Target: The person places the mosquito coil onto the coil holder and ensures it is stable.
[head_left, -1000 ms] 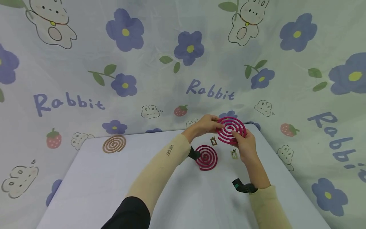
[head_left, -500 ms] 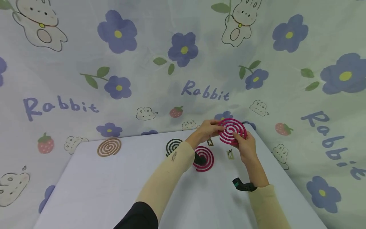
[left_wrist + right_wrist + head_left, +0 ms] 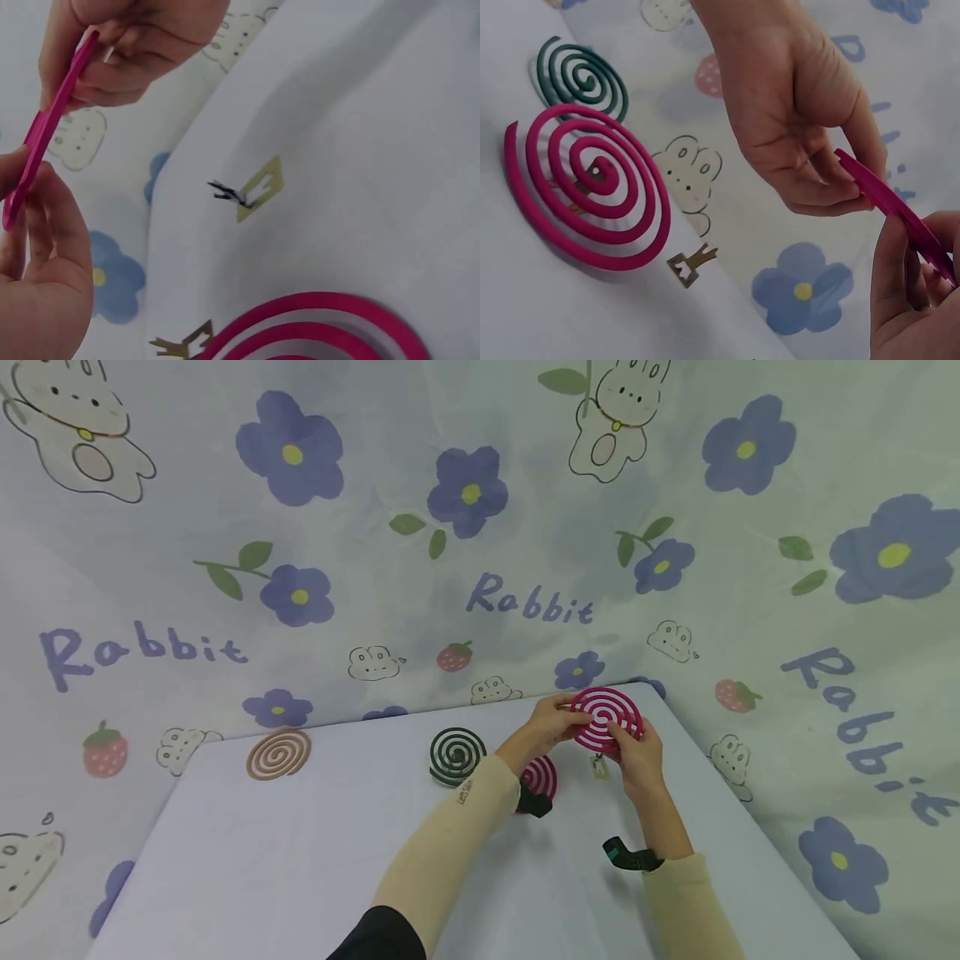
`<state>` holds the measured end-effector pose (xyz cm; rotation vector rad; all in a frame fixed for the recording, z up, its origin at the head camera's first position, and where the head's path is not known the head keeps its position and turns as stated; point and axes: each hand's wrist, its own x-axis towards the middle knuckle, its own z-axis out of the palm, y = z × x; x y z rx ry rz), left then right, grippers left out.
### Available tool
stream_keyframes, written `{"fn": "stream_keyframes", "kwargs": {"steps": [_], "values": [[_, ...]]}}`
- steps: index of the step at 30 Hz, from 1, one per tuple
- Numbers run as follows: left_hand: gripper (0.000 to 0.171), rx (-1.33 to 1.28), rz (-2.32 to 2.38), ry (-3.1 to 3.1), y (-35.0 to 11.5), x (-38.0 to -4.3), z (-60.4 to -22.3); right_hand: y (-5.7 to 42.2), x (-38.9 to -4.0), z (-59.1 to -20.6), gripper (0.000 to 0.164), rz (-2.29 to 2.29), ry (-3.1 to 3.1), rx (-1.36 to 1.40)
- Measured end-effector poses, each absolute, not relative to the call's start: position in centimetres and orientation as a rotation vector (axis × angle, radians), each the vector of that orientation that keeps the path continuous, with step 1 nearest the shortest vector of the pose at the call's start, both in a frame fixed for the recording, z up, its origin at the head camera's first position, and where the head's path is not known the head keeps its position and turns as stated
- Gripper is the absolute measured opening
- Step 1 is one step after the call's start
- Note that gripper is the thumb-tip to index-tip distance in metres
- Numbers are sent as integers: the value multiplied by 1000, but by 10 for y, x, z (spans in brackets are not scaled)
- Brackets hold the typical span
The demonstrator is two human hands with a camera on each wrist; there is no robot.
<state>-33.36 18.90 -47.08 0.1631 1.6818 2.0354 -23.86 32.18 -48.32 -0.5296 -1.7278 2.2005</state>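
Note:
Out over the back right of the table, both hands hold a pink mosquito coil (image 3: 602,719), its flat face toward the head camera. My left hand (image 3: 551,724) pinches its left edge, and my right hand (image 3: 640,752) grips its lower right part with the thumb on the front. Both wrist views show this coil edge-on (image 3: 891,201). A second pink mosquito coil (image 3: 592,240) sits below on the table, partly hidden by the left wrist camera in the head view. Small gold-coloured metal stands (image 3: 271,184) with bent-up prongs are near it.
A dark green mosquito coil (image 3: 457,756) lies left of the second pink one. Farther left is a tan coil (image 3: 278,754). The white table (image 3: 300,860) meets a printed cloth backdrop (image 3: 420,568) at its rear edge.
The head view has turned slightly right, so the surroundings shift left. Both hands, still on the pink coil, have come down a little. The green coil has come out from behind the left arm.

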Motion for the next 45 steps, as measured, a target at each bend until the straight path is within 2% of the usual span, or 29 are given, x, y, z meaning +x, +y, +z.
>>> {"fn": "stream_keyframes", "kwargs": {"steps": [14,25,45], "values": [[47,117,2012,1714,195,-325,-502,328,-240,-515,56,2189,-1744,-617],[35,89,1998,1814,202,-316,-515,331,-237,-531,59,2189,-1756,-673],[33,-23,2038,1877,216,-305,-536,337,-240,-557,57,2169,-1777,-751]]}}
